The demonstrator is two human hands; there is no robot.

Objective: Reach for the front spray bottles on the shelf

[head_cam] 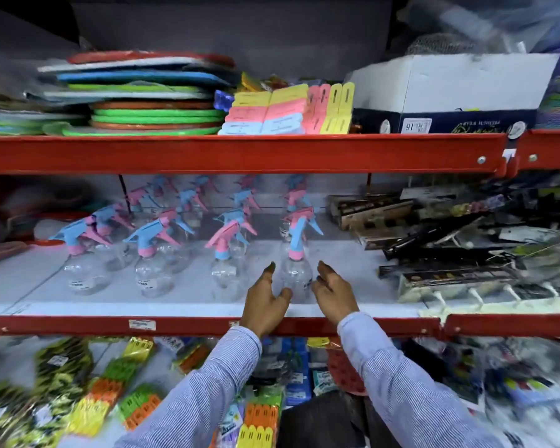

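Here, spread fingers (270, 270) of both hands beside spray bottle (296, 273)

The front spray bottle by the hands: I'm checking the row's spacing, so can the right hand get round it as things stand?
Probably yes: the right hand is open beside the front spray bottle, with bare shelf to its right.

Clear glossy plastic spray bottle (296, 276); painted red metal shelf rail (207, 325).
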